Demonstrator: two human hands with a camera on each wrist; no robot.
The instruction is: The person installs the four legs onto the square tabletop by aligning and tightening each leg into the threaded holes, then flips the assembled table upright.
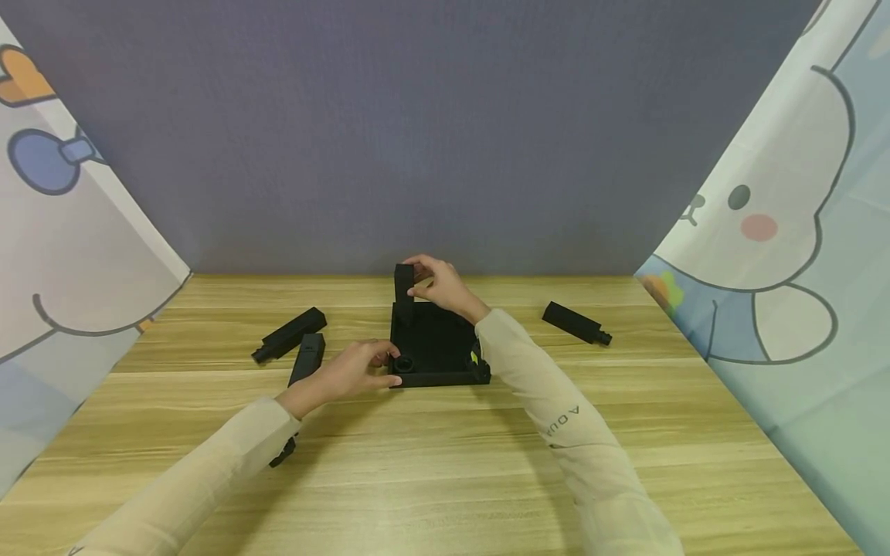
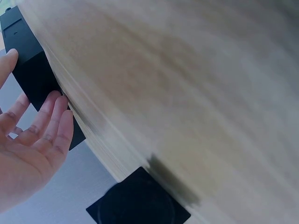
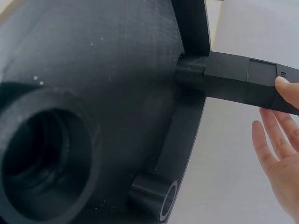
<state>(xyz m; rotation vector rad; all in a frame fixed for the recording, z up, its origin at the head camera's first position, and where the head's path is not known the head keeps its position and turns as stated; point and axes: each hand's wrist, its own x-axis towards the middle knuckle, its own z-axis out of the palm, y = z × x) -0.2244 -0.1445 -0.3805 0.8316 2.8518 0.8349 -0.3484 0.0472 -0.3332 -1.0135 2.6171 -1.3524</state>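
Fitting step, looks like: your right hand (image 1: 445, 289) pinches the black post (image 1: 404, 286) at the tray's (image 1: 439, 340) upper-left corner, mid-frame; left hand (image 1: 354, 368), fingers apart, touches tray. Next likely calls for seating post.

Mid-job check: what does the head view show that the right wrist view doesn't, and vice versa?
Head only: the left hand at the near-left corner of the black base, two loose bars on the left, and a lone bar on the right.

Right wrist only: a rectangular recess in the held bar.

Both: the right hand gripping that bar, and the base.
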